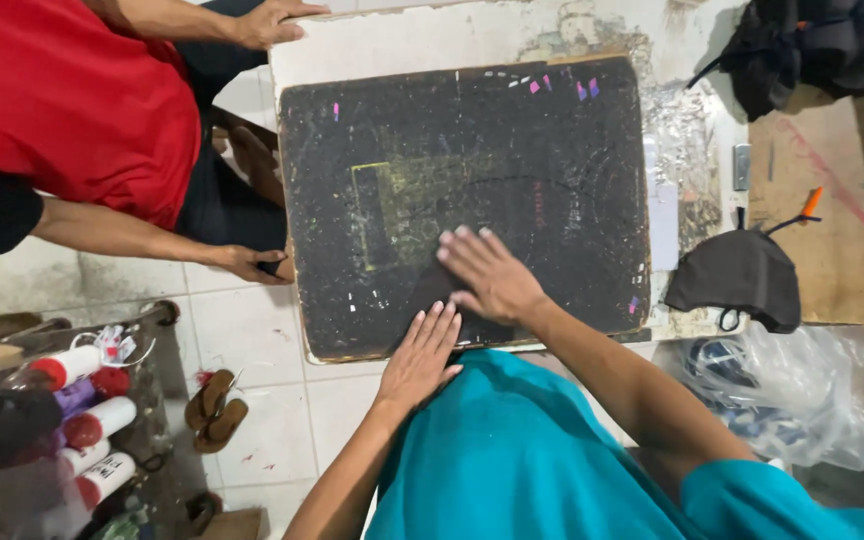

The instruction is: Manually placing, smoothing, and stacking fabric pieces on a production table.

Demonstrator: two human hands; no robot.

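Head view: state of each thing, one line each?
Black board: flat on the table, scuffed, chalk marks.
Dark cloth piece: flat on the board, partly under the hands.
Left hand: open, palm down.
Right hand: open, fingers spread.
Black face mask: lying loose beside the board.
Co-worker's hands: gripping the table's edge.

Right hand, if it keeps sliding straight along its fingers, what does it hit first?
The right hand lies flat on the black board, fingers pointing up-left. Going straight on, it would first cross the faint yellow rectangle outline marked on the board. That is only a flat mark; nothing raised shows in that line.
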